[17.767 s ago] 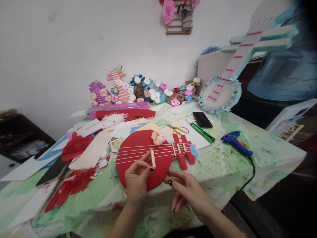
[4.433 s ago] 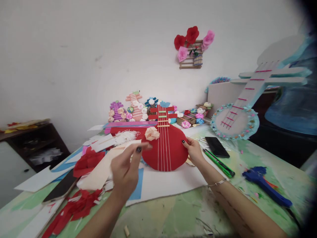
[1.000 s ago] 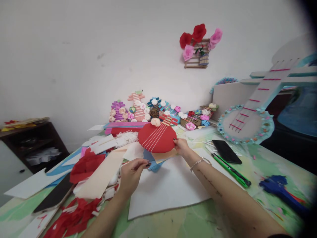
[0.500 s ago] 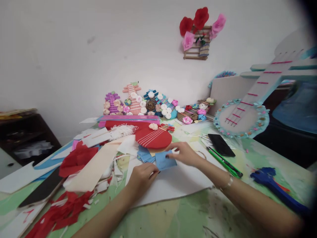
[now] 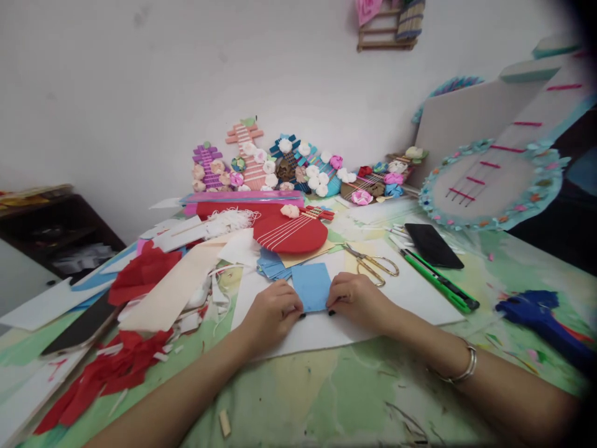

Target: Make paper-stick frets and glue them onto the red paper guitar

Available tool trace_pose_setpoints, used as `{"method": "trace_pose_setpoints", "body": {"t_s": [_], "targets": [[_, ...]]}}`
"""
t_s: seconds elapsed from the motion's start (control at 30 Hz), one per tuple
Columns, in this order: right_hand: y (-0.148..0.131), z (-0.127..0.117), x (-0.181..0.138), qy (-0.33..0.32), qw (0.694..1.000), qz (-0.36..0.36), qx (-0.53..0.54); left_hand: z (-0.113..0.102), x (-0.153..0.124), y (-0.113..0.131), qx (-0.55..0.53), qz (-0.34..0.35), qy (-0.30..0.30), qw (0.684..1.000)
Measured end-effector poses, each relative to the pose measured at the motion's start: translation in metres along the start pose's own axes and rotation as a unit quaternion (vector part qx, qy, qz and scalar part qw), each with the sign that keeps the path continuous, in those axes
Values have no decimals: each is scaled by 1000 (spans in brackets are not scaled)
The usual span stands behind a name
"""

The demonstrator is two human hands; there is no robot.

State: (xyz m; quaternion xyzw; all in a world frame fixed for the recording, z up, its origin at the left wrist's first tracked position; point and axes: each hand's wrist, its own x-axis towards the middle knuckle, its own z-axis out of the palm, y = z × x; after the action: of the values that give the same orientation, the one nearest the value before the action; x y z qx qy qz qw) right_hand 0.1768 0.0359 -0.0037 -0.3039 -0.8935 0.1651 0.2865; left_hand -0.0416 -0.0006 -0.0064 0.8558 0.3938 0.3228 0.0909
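Note:
A square of light blue paper (image 5: 310, 286) is held at its two near corners, just over a white board (image 5: 336, 333). My left hand (image 5: 275, 311) pinches the left corner between thumb and fingers. On the opposite corner, my right hand (image 5: 357, 302) closes in the same kind of pinch; a bracelet circles that wrist. More blue paper pieces (image 5: 271, 266) lie in a loose pile beyond my left hand. Just behind them rests a red lute-shaped craft (image 5: 291, 233) with white strings. Gold-handled scissors (image 5: 373, 261) lie on the board past my right hand.
A green box cutter (image 5: 438, 280), a black phone (image 5: 433, 245) and a blue glue gun (image 5: 541, 317) lie to the right. Red scraps (image 5: 125, 367) and paper strips cover the left. Several decorated lute crafts (image 5: 254, 158) line the wall; a large one (image 5: 494, 180) stands at right.
My right hand has moved from the blue paper's far side to its near right corner. The square now lies straighter between both hands. The scissors have come into fuller view, and the camera tilts lower.

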Motion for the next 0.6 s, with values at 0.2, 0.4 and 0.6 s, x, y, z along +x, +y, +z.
{"method": "trace_pose_setpoints", "body": {"t_s": [0.2, 0.4, 0.6], "targets": [[2, 5, 3, -20, 999, 16, -23, -2, 2, 3, -25, -56, -28, 998], [2, 11, 4, -27, 997, -5, -78, 3, 1, 0, 60, 10, -18, 998], [-4, 12, 4, -39, 992, -9, -124, 9, 3, 1, 122, 58, -35, 990]]}}
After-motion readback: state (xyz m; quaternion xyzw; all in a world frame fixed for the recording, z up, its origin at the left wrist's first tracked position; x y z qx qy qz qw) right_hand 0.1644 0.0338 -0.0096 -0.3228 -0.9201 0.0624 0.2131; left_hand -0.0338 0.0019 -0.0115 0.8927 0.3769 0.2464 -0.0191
